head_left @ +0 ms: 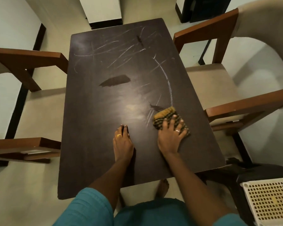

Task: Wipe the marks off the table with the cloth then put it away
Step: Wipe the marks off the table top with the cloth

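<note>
Standing on the pale floor [23,185] at the left, an armchair [28,62] with brown wooden arms and a beige seat is facing the dark rectangular surface [91,144], its arms reaching close to the left edge. The surface is running from near to far down the middle of the room and is catching a soft glare near its centre. Pale chalky marks [114,46] are streaking across its far half and curving down the right side, and a darker patch [115,80] is showing among them near the middle. Toward the near end, the left hand [122,142] is resting flat on the bare surface, fingers straight and held together, holding nothing. Just right of it, the right hand [170,137] is pressing down on the cloth [165,115] with its fingers spread wide. The cloth, yellow with dark stripes, is lying bunched on the near right part of the surface, next to the lower end of the curved mark. Further right, a second matching armchair [209,82] is sitting beside the surface, and a white perforated basket [268,203] is lying in the near right corner.
</note>
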{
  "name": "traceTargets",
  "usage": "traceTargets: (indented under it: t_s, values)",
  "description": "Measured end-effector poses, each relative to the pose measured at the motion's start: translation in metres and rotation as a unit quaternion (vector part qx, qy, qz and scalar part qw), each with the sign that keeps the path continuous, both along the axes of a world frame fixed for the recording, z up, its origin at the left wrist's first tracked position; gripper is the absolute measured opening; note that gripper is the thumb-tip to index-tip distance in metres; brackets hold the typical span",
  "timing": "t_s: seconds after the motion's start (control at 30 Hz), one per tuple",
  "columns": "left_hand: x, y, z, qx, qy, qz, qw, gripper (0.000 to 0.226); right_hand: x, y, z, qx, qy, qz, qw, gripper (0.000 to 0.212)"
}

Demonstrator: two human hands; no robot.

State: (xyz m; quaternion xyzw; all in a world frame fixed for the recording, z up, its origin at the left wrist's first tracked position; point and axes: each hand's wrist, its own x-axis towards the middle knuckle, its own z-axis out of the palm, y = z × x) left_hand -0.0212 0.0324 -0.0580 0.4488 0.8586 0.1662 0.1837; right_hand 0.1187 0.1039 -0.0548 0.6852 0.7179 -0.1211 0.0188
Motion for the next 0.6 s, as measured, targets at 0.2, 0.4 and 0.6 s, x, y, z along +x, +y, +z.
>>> traceTargets:
  t_s: [0.2,0.4,0.6]
  values:
    - [-0.004,-0.008,0.005,0.045,-0.067,0.074,0.994,0.05,-0.065,-0.043,0.005,-0.052,0.021,0.216,0.975,0.041]
    - [-0.017,-0.011,0.005,0.044,-0.053,0.093,0.993,0.046,-0.057,-0.025,-0.003,-0.038,0.001,0.253,0.967,0.055]
    - [-0.019,0.009,0.008,0.021,-0.031,0.081,0.996,0.047,-0.018,0.044,-0.002,0.003,0.009,0.138,0.99,0.048]
